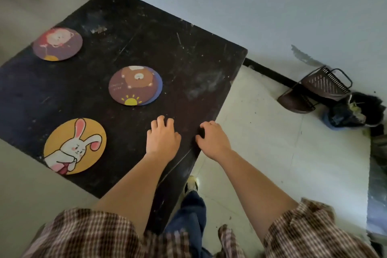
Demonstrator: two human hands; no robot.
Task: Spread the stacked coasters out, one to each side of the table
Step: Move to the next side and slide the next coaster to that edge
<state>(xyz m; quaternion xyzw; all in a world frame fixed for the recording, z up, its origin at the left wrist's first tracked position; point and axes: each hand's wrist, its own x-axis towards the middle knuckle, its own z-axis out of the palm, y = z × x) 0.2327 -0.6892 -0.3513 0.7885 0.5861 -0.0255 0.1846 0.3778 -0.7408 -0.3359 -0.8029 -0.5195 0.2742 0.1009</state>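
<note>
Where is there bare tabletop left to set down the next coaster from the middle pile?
Bare: the far side along the wall beyond the bear coaster pile, and the near side by both hands. Taken: lion coaster and rabbit coaster sides.

Four round flat coasters can be counted on the one scuffed black table (171,52). Two lie singly: a maroon round coaster with a pale animal (57,44) and a yellow round coaster with a white rabbit (75,146). The other two are stacked: a maroon round coaster with a brown bear (134,85) over what seems one blue-edged round coaster (160,88), mostly hidden. Two bare hands show, the left hand (163,138) and right hand (212,139).
</note>
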